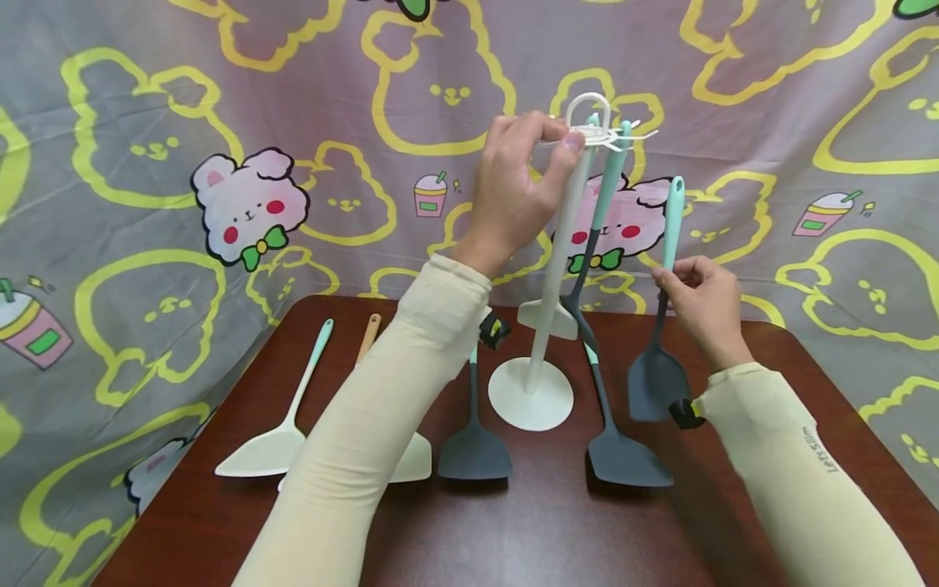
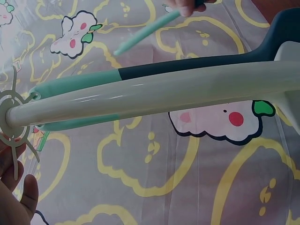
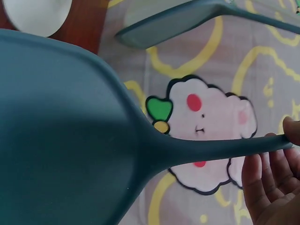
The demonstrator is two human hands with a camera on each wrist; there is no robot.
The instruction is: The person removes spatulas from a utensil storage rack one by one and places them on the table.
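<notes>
My left hand (image 1: 517, 183) pinches the hooked top of a white utensil stand (image 1: 559, 244) between thumb and fingers. My right hand (image 1: 704, 297) holds a grey spatula (image 1: 658, 383) with a mint handle, gripping it where handle and grey neck meet. That spatula is upright, blade down, to the right of the stand and apart from its hooks. In the left wrist view, two mint handles hang from the hook ring (image 2: 9, 117), on either side of the pole. One belongs to a grey utensil (image 2: 187, 65); a white blade (image 1: 546, 319) hangs behind the pole.
On the brown table (image 1: 543, 522) lie a white turner (image 1: 264, 452), a wooden-handled utensil (image 1: 369, 334) partly behind my left sleeve, a grey turner (image 1: 475, 452) left of the stand's base and another grey turner (image 1: 627, 462) right of it. A patterned curtain (image 1: 352, 98) hangs behind.
</notes>
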